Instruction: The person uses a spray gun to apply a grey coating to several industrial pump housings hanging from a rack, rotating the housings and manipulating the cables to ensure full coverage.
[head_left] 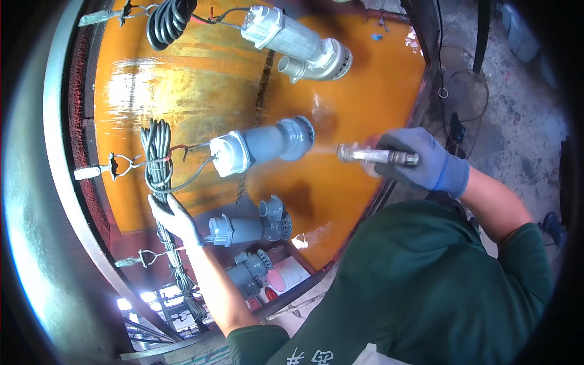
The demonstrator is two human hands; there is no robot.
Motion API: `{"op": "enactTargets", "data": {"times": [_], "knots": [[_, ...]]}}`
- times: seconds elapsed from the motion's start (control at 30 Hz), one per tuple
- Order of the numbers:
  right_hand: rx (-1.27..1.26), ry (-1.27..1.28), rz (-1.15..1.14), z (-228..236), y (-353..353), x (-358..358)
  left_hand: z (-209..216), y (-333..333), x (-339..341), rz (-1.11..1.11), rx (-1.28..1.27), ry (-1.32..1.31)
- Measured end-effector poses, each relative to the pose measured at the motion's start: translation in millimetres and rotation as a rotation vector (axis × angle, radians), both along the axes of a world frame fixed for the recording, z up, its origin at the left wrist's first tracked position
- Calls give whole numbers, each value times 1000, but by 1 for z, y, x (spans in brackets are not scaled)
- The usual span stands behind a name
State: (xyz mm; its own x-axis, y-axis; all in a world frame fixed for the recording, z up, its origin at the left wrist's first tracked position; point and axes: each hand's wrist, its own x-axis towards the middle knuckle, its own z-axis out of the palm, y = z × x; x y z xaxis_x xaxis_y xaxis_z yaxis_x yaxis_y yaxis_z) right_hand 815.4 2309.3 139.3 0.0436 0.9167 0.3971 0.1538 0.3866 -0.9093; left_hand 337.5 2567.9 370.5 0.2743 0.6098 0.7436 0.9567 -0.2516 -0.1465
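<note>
My right hand (420,159), in a blue-grey glove, is closed round a spray gun (365,155). Its nozzle points left, and a faint mist spreads between it and the nearest grey submersible pump (267,146). That pump has a white cap end and hangs by a hook from the rail side. Below its bundled black cable (159,164), my left hand (176,220) in a pale glove has its thumb and fingers round the lower end of the bundle. Part of the left fingers is hidden behind the cable.
Another grey pump (298,45) hangs farther off, with a coiled black cable (170,24). Two more pumps, one of them a blue-grey pump (249,228), hang nearer. Behind them stands an orange-coated panel (359,109). A curved metal rail (55,115) runs along the left; a hose lies on the concrete floor (511,115).
</note>
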Motion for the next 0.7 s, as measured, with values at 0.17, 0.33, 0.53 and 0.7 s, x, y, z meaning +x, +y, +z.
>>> {"op": "enactTargets", "data": {"times": [0.17,0.33,0.53,0.7], "knots": [[-6,-20,24,-9,-4,-3,-4,4,-5,-91,34,-83],[-196,135,-91,-12,4,-9,-2,7,-9,-94,-25,-159],[-101,-121,67,-38,7,-13,3,21,-25,-156,-83,-150],[-255,161,-80,-42,21,-8,9,19,-22,-138,-164,-214]]}}
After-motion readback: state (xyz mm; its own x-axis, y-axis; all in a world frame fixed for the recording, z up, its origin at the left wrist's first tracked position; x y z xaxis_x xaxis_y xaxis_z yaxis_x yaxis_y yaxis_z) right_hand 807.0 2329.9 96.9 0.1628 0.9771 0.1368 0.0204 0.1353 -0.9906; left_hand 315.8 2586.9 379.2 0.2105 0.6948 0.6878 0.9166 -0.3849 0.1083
